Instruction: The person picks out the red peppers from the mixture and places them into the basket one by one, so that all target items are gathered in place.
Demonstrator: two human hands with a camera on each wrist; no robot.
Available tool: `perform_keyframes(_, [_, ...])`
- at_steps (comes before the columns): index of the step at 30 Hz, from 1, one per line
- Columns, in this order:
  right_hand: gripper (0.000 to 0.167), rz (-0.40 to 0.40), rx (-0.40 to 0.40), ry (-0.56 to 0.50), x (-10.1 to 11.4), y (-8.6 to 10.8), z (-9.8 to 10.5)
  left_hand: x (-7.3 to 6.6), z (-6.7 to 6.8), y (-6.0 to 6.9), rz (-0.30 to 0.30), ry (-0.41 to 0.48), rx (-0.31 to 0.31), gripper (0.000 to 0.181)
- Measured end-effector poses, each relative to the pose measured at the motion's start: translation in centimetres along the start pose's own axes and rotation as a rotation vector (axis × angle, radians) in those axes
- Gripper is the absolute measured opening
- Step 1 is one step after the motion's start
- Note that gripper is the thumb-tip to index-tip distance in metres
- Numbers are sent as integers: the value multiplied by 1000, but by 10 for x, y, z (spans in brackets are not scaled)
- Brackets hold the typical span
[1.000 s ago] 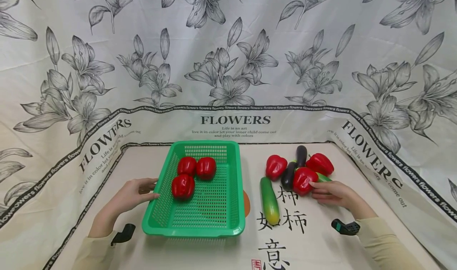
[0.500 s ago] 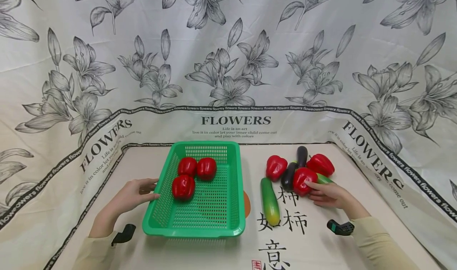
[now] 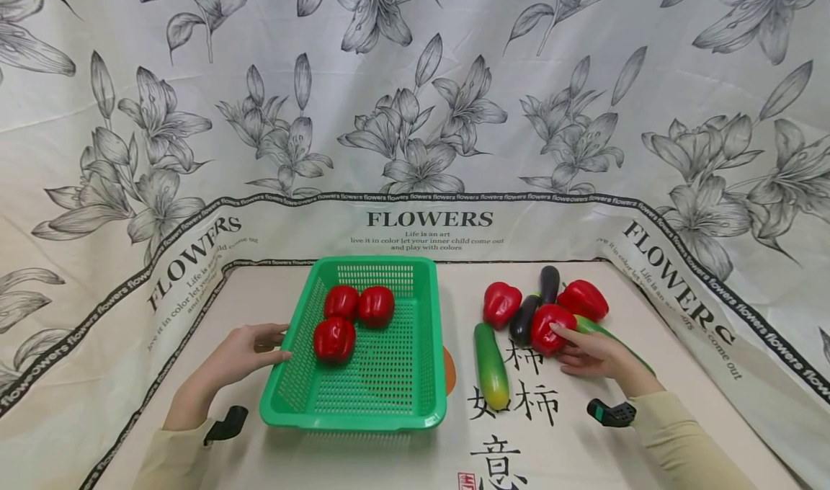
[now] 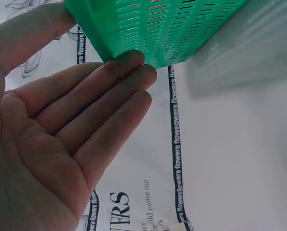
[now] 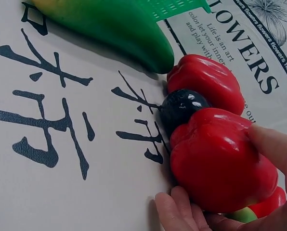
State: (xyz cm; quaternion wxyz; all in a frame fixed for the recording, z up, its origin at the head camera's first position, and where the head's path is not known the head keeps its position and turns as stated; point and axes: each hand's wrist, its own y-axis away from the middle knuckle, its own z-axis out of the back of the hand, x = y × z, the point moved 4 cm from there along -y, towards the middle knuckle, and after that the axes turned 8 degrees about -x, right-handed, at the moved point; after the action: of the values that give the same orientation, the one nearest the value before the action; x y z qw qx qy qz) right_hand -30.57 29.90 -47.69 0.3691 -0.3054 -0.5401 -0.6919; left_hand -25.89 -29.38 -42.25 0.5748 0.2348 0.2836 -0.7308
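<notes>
My right hand (image 3: pixel 593 353) is around a glossy red bell pepper (image 5: pixel 220 161) in the pile at right. In the right wrist view its thumb (image 5: pixel 273 144) presses one side, with curled fingers on the other. A dark eggplant (image 5: pixel 182 108) and another red bell pepper (image 5: pixel 206 82) lie right beside it. My left hand (image 3: pixel 243 357) is at the left side of a green plastic basket (image 3: pixel 350 419). Its fingers (image 4: pixel 100 120) are nearly straight and touch the basket wall, holding nothing. Three red bell peppers (image 3: pixel 333 340) sit inside the basket.
A green cucumber-like vegetable (image 3: pixel 491 367) with a yellow end lies between basket and pile. Behind the held pepper are a second eggplant (image 3: pixel 549 284), a red bell pepper (image 3: pixel 583 300) and another long green vegetable (image 3: pixel 586 326). A floral curtain (image 3: pixel 428 232) encloses the table's back and sides.
My right hand has slid left along the pepper, its thumb now farther over the top. The pepper has shifted very slightly left. My left hand and the basket have stayed put.
</notes>
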Motion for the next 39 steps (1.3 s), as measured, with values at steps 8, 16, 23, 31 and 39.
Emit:
perform_keyframes(8, [102,-47,16,-97,0,0,-4,0,0,0,2,5,-8,59])
perform_keyframes(16, [102,-76,-3,-118,-1,-1,-4,0,1,0,-13,24,-4,60])
perform_keyframes(23, [99,-97,-30,-141,0,2,-5,0,1,0,-11,24,-3,59])
perform_keyframes(31, [101,-88,-4,-202,0,2,-7,-1,1,1,-8,34,4,59])
perform_keyframes(39, [98,-71,15,-192,1,3,-6,0,1,-1,-19,29,7,58])
